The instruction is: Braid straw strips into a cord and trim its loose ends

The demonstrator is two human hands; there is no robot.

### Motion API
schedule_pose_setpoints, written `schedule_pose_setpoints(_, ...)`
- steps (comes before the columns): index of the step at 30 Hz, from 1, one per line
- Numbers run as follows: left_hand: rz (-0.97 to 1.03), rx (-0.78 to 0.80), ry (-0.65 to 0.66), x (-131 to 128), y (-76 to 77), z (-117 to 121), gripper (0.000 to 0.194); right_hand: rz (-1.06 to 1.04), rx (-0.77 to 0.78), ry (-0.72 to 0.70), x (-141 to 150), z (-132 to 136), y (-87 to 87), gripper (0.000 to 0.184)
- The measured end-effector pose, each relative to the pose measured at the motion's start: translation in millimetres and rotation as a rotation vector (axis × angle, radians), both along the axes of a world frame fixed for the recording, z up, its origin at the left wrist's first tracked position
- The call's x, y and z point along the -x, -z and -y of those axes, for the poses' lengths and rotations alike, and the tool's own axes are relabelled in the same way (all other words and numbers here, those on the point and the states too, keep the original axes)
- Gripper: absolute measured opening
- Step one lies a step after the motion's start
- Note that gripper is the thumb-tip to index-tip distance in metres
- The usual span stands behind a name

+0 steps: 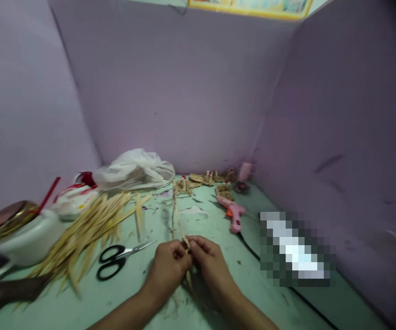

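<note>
My left hand [169, 268] is closed around a thin straw strand [186, 243], thumb and fingers pinched together. Close beside it, my right hand [208, 262] pinches the same strand between thumb and fingertips. The strand looks twisted or braided where it passes between the hands; blur hides the detail. Two long thin ends stretch away from me toward a small woven straw piece with red bits [183, 185], and another length hangs down below my fingers. To the left of my left hand lie black-handled scissors [115, 261], their blades slightly apart and pointing toward it.
Left of the scissors spreads a pile of dry straw strips [91, 224], beside a white mug [40, 233]. A white plastic bag [136, 169] sits at the back. On the right lies a pink glue gun [231, 213] with a black cord, near a blurred-out object [295, 250]. Purple walls enclose the table.
</note>
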State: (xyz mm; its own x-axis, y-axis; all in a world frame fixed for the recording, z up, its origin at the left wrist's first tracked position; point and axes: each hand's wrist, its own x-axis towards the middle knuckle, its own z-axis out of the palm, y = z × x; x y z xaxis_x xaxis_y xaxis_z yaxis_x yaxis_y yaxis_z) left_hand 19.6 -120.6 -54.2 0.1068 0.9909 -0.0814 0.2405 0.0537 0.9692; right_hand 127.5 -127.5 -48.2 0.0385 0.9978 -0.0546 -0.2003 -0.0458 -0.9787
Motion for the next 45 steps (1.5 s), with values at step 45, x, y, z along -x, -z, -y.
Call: schedule_pose_setpoints(45,0.151,0.064,0.008,25,-4.5,-27,0.026,1.585,0.215,0.285,-97,-24,-19.8,0.042)
